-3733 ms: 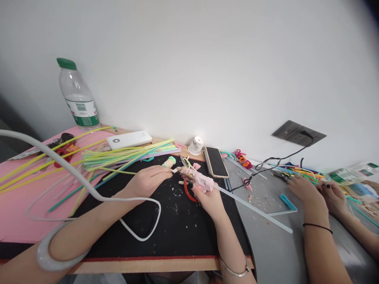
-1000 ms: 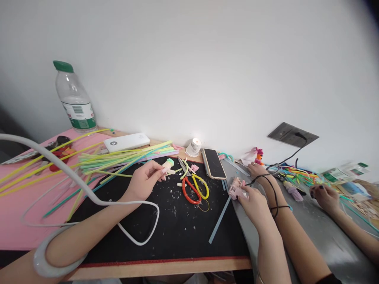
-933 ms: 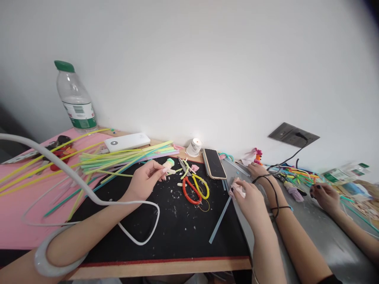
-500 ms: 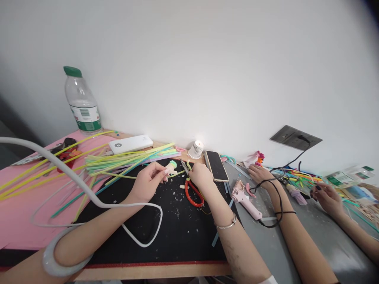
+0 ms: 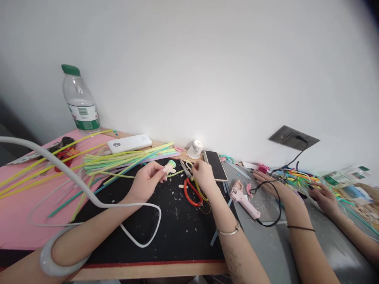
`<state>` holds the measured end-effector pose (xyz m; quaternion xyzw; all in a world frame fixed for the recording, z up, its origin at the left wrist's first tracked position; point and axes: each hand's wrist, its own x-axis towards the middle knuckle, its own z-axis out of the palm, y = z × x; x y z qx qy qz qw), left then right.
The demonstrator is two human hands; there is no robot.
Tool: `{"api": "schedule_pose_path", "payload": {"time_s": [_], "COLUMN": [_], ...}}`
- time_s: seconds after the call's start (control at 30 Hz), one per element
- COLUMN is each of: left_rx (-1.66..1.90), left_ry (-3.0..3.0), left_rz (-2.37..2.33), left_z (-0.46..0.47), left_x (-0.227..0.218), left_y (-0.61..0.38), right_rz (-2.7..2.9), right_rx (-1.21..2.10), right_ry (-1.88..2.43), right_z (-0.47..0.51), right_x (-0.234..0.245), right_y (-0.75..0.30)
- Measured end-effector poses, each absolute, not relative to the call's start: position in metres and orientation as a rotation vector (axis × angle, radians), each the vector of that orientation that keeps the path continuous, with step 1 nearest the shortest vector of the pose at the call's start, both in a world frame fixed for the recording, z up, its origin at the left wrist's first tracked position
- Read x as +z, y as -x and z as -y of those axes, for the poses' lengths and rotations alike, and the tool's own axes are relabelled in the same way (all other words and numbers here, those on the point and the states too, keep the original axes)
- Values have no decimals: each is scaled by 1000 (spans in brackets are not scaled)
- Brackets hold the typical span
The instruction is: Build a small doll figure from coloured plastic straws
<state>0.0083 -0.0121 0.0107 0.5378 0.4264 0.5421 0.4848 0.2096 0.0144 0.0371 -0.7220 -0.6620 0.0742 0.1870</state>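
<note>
My left hand (image 5: 147, 180) pinches a small pale figure with a green top (image 5: 170, 167), which looks made of fuzzy pipe cleaner; its details are too small to make out. To the right, my right hand (image 5: 203, 174) is closed with the fingertips together at a short pale yellow pipe cleaner piece (image 5: 188, 163). Pliers with red and yellow handles (image 5: 193, 193) lie on the black mat (image 5: 166, 232) just below and left of that hand, jaws pointing away from me. Small pale scraps are scattered across the mat around them.
Pipe cleaners (image 5: 127, 157), a white power bank (image 5: 129, 143) and a bottle (image 5: 81, 104) are at left. A white cable (image 5: 142, 204) crosses my left forearm. A paper cup (image 5: 195, 149), phone (image 5: 215, 165) and pink glue gun (image 5: 244, 200) stand or lie right. A co-worker's hands (image 5: 271, 184) are beyond.
My right hand has shifted slightly right, and more of the pliers and the pale yellow piece shows. My left hand stays nearly still with the figure. The co-worker's near hand has flattened out.
</note>
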Motion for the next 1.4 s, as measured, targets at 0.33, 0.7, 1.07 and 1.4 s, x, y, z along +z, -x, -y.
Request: {"api": "schedule_pose_path", "payload": {"time_s": [0.33, 0.7, 1.07, 1.4], "left_rx": [1267, 1209, 1065, 1120], "left_ry": [-1153, -901, -678, -694], "left_rz": [-1057, -983, -874, -851], "left_z": [13, 9, 17, 16], "left_x": [16, 3, 8, 8], "left_y": [-12, -12, -19, -18], "right_rz": [1433, 1387, 1210, 1331], "right_rx": [811, 1182, 1113, 1076], "right_ry": [1586, 1333, 1172, 1284], "right_z": [17, 17, 32, 30], "right_x": [48, 29, 22, 13], "right_y": [-225, -208, -202, -208]}}
